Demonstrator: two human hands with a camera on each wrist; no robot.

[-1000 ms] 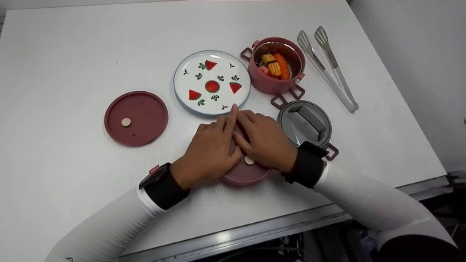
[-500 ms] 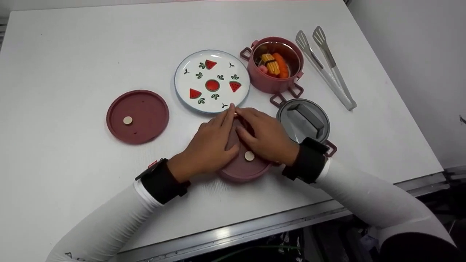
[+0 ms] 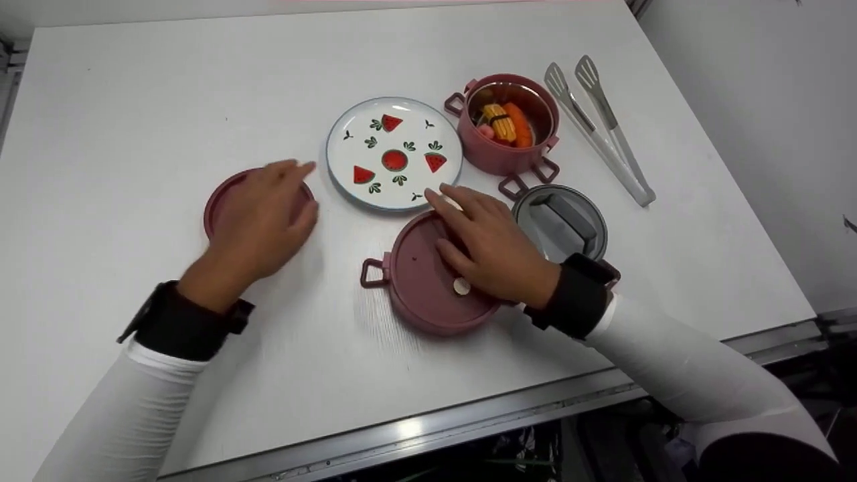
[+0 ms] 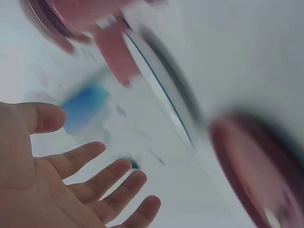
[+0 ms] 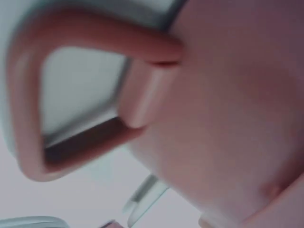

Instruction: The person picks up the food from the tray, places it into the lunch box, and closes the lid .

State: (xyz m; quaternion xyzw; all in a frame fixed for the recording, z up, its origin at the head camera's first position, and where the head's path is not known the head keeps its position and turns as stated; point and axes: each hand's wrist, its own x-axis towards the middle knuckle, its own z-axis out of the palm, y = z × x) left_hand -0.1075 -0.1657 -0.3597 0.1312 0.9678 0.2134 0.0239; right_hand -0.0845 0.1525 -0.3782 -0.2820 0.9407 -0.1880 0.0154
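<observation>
My left hand is over the dark red round lid on the left, covering much of it. In the left wrist view its fingers are spread apart, with nothing in them, and the blurred lid is off to the right. My right hand lies over the right part of the lidded dusty-pink pot, fingers extended across its lid near a pale round knob. One side handle of this pot sticks out to the left. The right wrist view shows a pot handle and pink wall up close.
A watermelon-patterned plate lies behind the lidded pot. At its right stands a smaller open pot holding orange and yellow food pieces. In front of that is a pot with a grey lid. Metal tongs lie at the right.
My left hand has left the lidded pot and moved left over the loose lid, exposing the pot's left handle. My right hand has stayed on the pot's lid.
</observation>
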